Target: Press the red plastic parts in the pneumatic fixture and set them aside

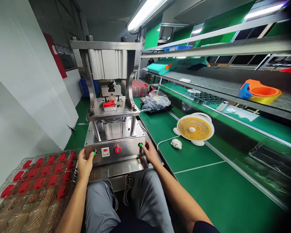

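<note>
A metal bench press (113, 149) stands in front of me, with a green button near each front corner. My left hand (84, 164) grips the left corner of its base, thumb on the left green button (95, 153). At the opposite corner, my right hand (150, 152) has its thumb on the right green button (141, 145) and its fingers along the side. Between the hands are a red stop button (117, 149) and a small counter display (105, 151). Under the press head lies a red part (108, 104) in a light fixture, away from both hands.
Clear trays of red parts (38, 183) lie at my left. On the green bench (199, 181) to the right are a yellow-and-white fan (196, 128), a crumpled white wad (176, 144) and a plastic bag (156, 101). Shelving (220, 77) runs above, holding an orange-and-yellow container (260, 92).
</note>
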A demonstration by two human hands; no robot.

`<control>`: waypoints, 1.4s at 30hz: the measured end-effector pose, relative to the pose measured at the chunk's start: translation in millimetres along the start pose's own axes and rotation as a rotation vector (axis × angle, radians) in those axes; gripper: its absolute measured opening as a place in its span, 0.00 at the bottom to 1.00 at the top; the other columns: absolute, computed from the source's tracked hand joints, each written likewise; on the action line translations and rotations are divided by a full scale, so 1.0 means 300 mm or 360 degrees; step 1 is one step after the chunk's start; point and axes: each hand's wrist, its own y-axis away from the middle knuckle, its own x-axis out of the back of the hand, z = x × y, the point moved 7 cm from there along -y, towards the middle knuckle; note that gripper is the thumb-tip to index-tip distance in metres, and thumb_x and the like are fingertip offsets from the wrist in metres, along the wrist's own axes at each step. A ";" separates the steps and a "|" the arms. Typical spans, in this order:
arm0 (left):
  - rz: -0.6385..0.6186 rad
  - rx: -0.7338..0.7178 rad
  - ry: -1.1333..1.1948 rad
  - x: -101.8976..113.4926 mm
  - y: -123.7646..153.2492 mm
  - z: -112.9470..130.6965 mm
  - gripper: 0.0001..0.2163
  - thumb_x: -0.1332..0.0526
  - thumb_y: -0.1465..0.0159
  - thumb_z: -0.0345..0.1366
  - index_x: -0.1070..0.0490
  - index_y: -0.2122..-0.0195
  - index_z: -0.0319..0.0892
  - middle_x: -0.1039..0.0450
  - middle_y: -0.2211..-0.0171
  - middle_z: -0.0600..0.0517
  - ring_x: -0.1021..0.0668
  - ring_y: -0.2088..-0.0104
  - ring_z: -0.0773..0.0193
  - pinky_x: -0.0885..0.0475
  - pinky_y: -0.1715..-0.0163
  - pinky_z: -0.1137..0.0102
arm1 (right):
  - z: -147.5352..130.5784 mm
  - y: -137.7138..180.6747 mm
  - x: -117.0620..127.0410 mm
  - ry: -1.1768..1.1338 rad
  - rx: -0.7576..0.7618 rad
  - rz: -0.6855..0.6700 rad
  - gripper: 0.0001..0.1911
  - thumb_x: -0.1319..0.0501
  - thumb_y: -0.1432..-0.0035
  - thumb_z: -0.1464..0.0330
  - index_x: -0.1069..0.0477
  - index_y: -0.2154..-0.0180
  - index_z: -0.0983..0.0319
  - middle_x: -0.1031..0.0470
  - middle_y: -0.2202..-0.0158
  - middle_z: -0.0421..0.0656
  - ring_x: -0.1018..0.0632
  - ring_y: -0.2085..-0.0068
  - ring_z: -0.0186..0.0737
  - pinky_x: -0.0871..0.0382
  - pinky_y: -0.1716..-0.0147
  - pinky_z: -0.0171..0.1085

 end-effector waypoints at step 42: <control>-0.0549 -0.1054 -0.1471 -0.415 -0.253 1.163 0.18 0.46 0.35 0.38 0.25 0.47 0.45 0.28 0.47 0.39 0.29 0.43 0.42 0.31 0.46 0.50 | 0.403 0.190 0.707 0.0872 -0.0675 0.0420 0.26 0.46 0.43 0.54 0.21 0.54 0.62 0.19 0.63 0.49 0.22 0.64 0.52 0.32 0.63 0.43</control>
